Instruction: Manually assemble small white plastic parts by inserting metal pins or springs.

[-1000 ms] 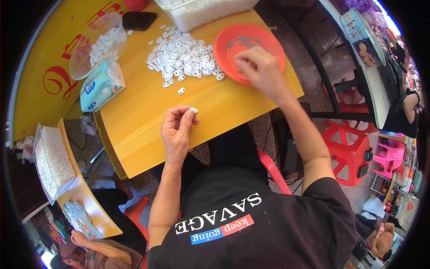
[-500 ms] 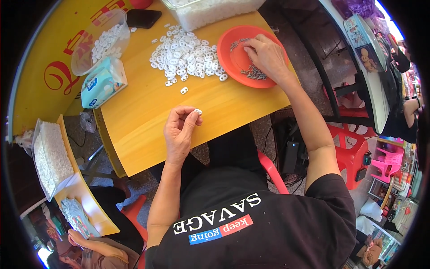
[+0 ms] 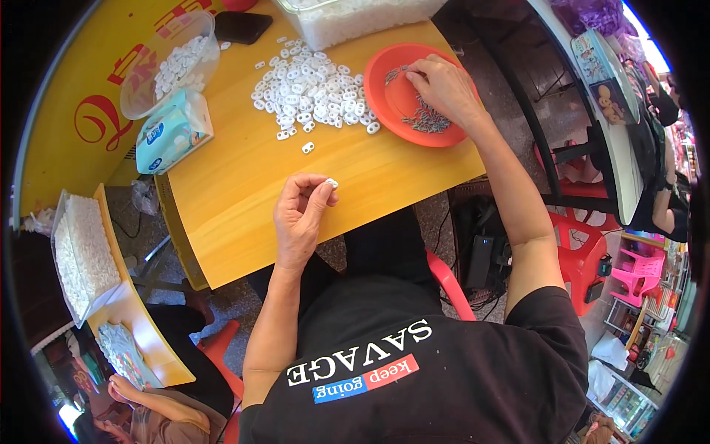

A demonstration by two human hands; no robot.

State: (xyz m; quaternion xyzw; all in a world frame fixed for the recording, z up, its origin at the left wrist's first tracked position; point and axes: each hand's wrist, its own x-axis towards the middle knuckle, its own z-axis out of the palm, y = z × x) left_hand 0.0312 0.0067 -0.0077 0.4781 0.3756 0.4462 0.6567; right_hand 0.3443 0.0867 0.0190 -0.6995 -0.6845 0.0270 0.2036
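My left hand [image 3: 299,218] is raised over the table's near edge. Thumb and forefinger pinch a small white plastic piece [image 3: 332,183], mostly covered by the fingertips. My right hand [image 3: 447,92] reaches into a red bowl [image 3: 386,111] at the table's far right, fingers bent together. Its fingertips are beside a few small grey metal parts [image 3: 394,73]; anything between them is hidden. More metal parts [image 3: 427,118] lie below that palm in the bowl. Left of the bowl spreads a heap of white two-holed plastic pieces [image 3: 314,85], with one loose piece [image 3: 308,148] nearer me.
A clear bowl of white pieces [image 3: 177,70], a tissue pack [image 3: 174,133] and a black phone [image 3: 242,27] are on the left. A clear bin [image 3: 355,26] stands at the back. At lower left, another person's hands [image 3: 126,388] are beside a side table [image 3: 159,348].
The view has shifted slightly. My right hand's fingertips have moved a little farther away inside the bowl, toward the small group of metal parts. My left hand keeps its pinch.
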